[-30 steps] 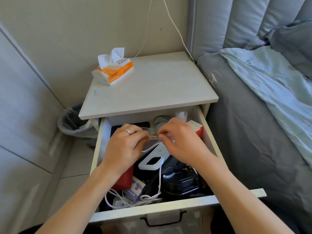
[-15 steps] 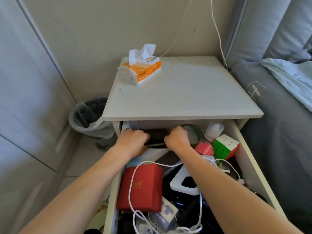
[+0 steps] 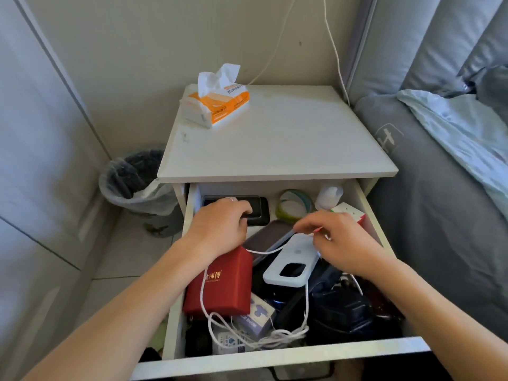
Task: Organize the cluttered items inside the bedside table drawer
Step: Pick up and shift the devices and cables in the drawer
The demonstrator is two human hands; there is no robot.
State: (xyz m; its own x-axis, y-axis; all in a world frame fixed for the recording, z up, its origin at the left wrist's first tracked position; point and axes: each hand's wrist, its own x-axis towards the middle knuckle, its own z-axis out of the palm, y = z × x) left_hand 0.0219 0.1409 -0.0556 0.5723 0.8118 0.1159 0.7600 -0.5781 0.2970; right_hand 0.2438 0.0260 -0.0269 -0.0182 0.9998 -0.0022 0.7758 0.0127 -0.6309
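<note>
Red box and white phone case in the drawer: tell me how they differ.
The red box is solid, closed and bears gold lettering; the white phone case is a thin shell with a dark camera cutout. The red box lies by the drawer's left wall; the phone case sits mid-drawer, under the right hand. The white cable crosses both.

The drawer [image 3: 368, 207] stood pulled open, crammed: red box [image 3: 222, 284] front-left, white cable [image 3: 275, 335] looped over a white phone case [image 3: 291, 264].
</note>
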